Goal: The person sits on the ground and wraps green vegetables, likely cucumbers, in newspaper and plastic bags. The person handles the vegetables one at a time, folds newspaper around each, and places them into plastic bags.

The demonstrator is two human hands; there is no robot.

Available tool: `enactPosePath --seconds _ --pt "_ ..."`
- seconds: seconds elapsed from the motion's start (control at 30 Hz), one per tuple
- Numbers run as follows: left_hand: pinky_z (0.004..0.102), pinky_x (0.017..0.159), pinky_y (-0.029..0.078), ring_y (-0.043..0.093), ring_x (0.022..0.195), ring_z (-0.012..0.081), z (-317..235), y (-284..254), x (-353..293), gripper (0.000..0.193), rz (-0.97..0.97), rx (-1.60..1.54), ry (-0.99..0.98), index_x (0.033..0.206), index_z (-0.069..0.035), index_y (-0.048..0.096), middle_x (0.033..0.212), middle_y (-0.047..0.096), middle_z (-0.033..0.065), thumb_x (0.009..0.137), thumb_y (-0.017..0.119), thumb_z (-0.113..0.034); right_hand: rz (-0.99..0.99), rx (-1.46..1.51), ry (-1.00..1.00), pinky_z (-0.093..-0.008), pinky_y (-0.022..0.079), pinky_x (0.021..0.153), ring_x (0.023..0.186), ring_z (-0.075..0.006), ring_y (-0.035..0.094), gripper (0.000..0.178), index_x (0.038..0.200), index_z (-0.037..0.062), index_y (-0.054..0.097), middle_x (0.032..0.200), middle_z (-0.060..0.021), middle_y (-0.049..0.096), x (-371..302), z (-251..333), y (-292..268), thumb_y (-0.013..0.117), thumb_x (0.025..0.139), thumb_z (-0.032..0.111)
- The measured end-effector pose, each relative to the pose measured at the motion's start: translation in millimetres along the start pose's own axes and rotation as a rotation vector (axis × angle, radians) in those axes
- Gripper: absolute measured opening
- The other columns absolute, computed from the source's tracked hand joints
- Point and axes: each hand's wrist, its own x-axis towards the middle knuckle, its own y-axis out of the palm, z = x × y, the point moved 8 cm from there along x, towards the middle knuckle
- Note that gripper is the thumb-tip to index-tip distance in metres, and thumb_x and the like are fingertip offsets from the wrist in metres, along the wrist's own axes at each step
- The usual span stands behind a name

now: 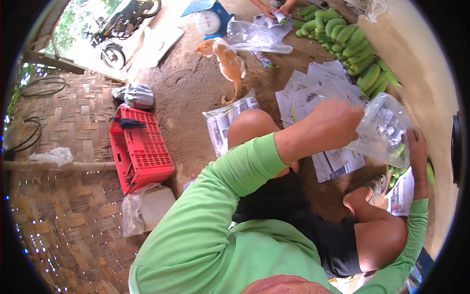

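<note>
A clear plastic bag point(379, 115) is stretched between my two hands in front of me. My left hand point(338, 122), slightly blurred, is closed in a fist on the bag's left edge. At the other side my right hand point(417, 149) grips the bag, its fingers partly hidden behind the plastic. Printed paper and a bit of green show through the bag, but I cannot tell exactly what is inside. Newspaper sheets point(338, 164) lie spread on the ground beneath and beyond my hands. Near my right foot is a folded newspaper point(401, 193) beside some green bananas point(431, 174).
Green bananas point(360, 49) are heaped along the wall. A co-worker's hands point(274, 11) hold a paper-wrapped banana near a blue scale point(209, 22). An orange-and-white cat point(229, 63) stands beyond a filled plastic bag point(220, 122). Left are a red crate point(147, 152) and a motorcycle point(120, 29).
</note>
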Motion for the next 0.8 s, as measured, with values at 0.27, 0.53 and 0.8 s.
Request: enactPosePath --seconds 0.27,0.53,0.8 --pt "0.0553 0.072 0.053 0.069 0.085 0.0467 -13 26 4 0.031 0.050 0.015 0.088 0.102 0.002 0.062 0.084 0.070 0.0239 0.091 0.075 -0.025 -0.033 -0.055 0.061 -0.0268 0.048 0.080 0.084 -0.0095 0.059 0.030 0.112 -0.0028 0.069 0.092 -0.0023 0.068 -10 6 -13 0.060 0.107 0.026" --pt "0.0550 0.074 0.053 0.069 0.086 0.0468 -11 24 -1 0.031 0.078 0.034 0.062 0.102 0.001 0.062 0.085 0.070 0.0241 0.093 0.073 -0.027 0.014 0.017 0.056 -0.0262 0.048 0.078 0.083 -0.0103 0.060 0.032 0.110 -0.0034 0.069 0.090 -0.0024 0.068 -10 9 -1 0.062 0.106 0.028" --pt "0.0541 0.076 0.054 0.069 0.090 0.0460 4 20 6 0.023 0.032 0.124 0.023 0.104 -0.004 0.063 0.089 0.071 0.0238 0.095 0.069 -0.024 -0.042 -0.237 -0.009 -0.0318 0.050 0.084 0.087 -0.0164 0.064 0.036 0.114 -0.0029 0.069 0.094 -0.0093 0.071 -11 21 -7 0.061 0.105 0.031"
